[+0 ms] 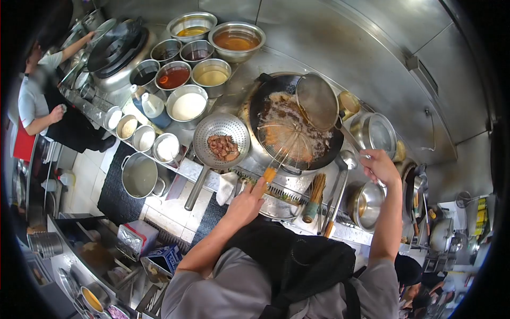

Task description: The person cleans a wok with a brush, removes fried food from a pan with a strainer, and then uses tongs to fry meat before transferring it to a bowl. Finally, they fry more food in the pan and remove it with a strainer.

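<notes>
My left hand (246,204) is closed round the wooden handle of a wire spider skimmer (287,139), whose basket sits in the wok (254,109). Browned food pieces (279,99) bubble in hot oil there, and some show under the wires. My right hand (380,167) grips the metal handle of a round fine-mesh strainer (317,101), held over the wok's far right side. To the left, a perforated ladle (208,127) holds cooked meat pieces (223,148), with its handle pointing toward me.
Metal bowls of sauces (173,77) and a bowl of white powder (187,105) stand at the left. A bamboo brush (314,198), a long-handled ladle (340,196) and a steel bowl (370,206) lie near my right arm. A co-worker (45,101) stands at far left.
</notes>
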`<control>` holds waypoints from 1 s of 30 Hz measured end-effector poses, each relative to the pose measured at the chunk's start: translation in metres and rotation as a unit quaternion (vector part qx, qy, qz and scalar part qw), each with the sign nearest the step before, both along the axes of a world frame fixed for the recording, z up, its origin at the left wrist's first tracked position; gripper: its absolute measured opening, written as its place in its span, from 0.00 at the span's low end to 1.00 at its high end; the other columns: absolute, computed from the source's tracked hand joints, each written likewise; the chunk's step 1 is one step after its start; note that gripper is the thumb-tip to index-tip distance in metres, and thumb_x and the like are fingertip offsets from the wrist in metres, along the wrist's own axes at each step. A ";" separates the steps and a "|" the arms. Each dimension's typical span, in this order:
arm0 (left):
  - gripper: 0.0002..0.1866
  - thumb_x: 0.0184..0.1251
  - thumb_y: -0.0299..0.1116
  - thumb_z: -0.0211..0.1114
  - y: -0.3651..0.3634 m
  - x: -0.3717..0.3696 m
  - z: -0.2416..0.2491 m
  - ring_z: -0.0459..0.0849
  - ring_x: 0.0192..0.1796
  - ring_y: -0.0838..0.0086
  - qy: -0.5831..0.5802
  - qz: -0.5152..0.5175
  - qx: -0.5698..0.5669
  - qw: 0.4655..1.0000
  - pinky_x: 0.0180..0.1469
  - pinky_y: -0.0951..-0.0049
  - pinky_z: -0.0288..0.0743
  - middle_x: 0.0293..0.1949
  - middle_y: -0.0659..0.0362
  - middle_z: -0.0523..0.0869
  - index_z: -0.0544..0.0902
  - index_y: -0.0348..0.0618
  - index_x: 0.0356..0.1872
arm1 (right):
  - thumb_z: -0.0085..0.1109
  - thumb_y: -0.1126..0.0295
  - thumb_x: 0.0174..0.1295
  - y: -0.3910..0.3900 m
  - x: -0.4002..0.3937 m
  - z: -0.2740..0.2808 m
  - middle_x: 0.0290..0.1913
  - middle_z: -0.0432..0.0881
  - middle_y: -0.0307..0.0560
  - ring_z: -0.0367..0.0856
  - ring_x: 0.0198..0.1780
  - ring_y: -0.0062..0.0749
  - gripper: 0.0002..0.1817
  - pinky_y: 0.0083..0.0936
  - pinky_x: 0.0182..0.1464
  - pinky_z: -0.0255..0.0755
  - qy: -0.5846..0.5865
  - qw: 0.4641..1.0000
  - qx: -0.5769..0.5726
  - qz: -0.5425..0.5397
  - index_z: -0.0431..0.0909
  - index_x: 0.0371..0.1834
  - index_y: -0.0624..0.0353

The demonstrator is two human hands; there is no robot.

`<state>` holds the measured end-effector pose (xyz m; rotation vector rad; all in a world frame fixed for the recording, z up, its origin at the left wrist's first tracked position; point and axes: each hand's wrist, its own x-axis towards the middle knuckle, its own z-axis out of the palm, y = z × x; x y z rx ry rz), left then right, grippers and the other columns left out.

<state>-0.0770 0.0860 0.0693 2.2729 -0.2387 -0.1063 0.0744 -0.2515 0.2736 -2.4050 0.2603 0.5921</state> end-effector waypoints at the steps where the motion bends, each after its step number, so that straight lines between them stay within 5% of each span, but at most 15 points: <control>1: 0.36 0.64 0.34 0.65 0.002 -0.001 0.001 0.82 0.42 0.41 0.001 0.008 0.012 1.000 0.43 0.50 0.79 0.49 0.39 0.78 0.61 0.42 0.72 | 0.56 0.72 0.64 -0.010 -0.006 0.000 0.18 0.76 0.41 0.68 0.12 0.20 0.19 0.23 0.13 0.62 0.001 1.000 0.000 -0.004 0.78 0.57 0.69; 9: 0.34 0.63 0.34 0.65 0.009 -0.001 0.029 0.83 0.41 0.44 0.016 0.033 0.064 0.997 0.42 0.50 0.79 0.47 0.43 0.79 0.64 0.46 0.71 | 0.56 0.72 0.66 -0.082 -0.003 -0.025 0.16 0.75 0.40 0.69 0.12 0.20 0.18 0.23 0.13 0.61 -0.104 0.994 -0.025 -0.011 0.78 0.58 0.67; 19: 0.28 0.62 0.32 0.66 0.013 -0.005 0.034 0.84 0.45 0.52 0.027 0.121 0.139 0.982 0.46 0.56 0.80 0.44 0.51 0.83 0.74 0.53 0.65 | 0.56 0.70 0.68 -0.142 0.067 -0.056 0.16 0.76 0.40 0.68 0.12 0.21 0.16 0.25 0.14 0.63 -0.083 0.994 -0.061 0.047 0.80 0.57 0.64; 25: 0.26 0.61 0.30 0.66 0.002 -0.008 0.042 0.83 0.45 0.54 -0.013 0.148 0.158 0.976 0.47 0.58 0.78 0.43 0.52 0.83 0.77 0.51 0.63 | 0.59 0.67 0.69 -0.170 0.141 -0.132 0.20 0.78 0.41 0.66 0.12 0.20 0.15 0.23 0.13 0.60 0.019 0.983 0.164 0.080 0.79 0.55 0.61; 30: 0.24 0.62 0.30 0.66 -0.010 -0.008 0.048 0.83 0.45 0.54 -0.026 0.155 0.186 0.970 0.47 0.58 0.78 0.43 0.52 0.83 0.77 0.49 0.62 | 0.59 0.69 0.69 -0.180 0.150 -0.202 0.21 0.75 0.41 0.60 0.12 0.16 0.16 0.16 0.13 0.52 0.182 0.896 0.406 0.002 0.75 0.58 0.59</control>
